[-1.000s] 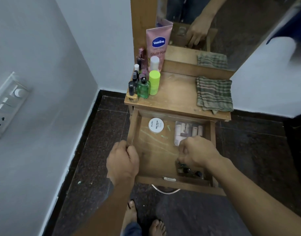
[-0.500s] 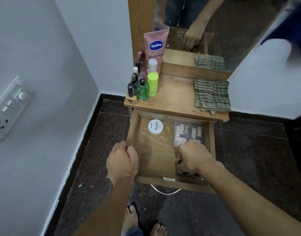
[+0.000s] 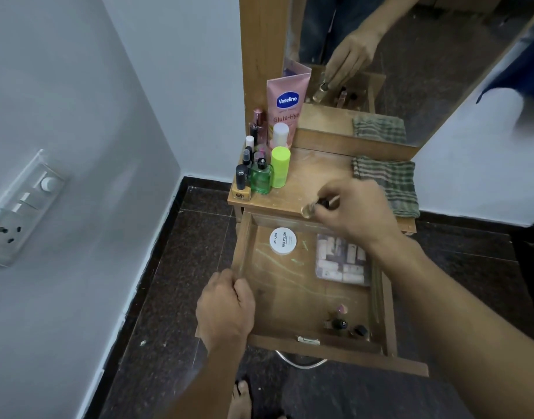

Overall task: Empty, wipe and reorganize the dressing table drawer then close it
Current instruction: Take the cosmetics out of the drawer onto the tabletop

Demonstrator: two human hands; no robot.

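Observation:
The wooden drawer (image 3: 293, 285) is pulled open below the dressing table top (image 3: 314, 176). Inside lie a white round nail polish remover tub (image 3: 283, 241), a clear pack of small tubes (image 3: 341, 261) and a few small bottles (image 3: 339, 323) at the front right. My left hand (image 3: 226, 309) grips the drawer's left wall. My right hand (image 3: 356, 210) pinches a small clear bottle with a dark cap (image 3: 315, 207) above the table top's front edge.
Several bottles, a pink Vaseline tube (image 3: 287, 107) and a lime-green container (image 3: 280, 167) crowd the table's back left. A striped cloth (image 3: 386, 182) lies at the right. A mirror (image 3: 395, 65) stands behind, a wall with a switch panel (image 3: 21, 207) is on the left.
My right hand has lifted out of the drawer's front right corner with a small bottle and moved up to the table top. The left hand has stayed on the drawer wall.

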